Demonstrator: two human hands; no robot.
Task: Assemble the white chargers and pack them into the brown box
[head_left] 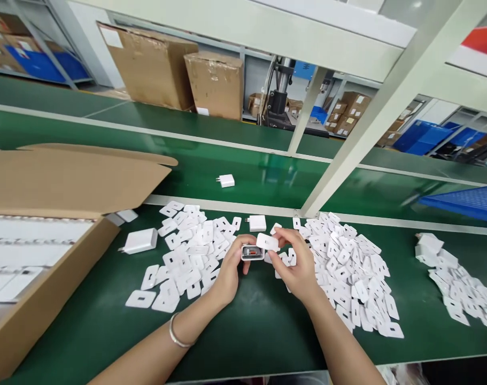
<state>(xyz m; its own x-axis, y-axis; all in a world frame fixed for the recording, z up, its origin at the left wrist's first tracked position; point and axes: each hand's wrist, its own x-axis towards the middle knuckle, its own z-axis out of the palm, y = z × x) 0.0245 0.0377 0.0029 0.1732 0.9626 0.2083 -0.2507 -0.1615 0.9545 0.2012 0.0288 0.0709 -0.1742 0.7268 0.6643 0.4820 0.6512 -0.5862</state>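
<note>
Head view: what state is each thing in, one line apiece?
Left hand: closed around white housing
White housing: end open, inside showing
Right hand: pinching white plate
White plate: held, not seated on housing
Left plate pile: loose, overlapping
Right plate pile: loose, overlapping
Farthest charger: lying loose, prongs exposed
Cardboard box: flap open, white items inside

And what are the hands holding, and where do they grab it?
The left hand holds an open white casing by its left side; the right hand pinches a small white plate by its right end.
</note>
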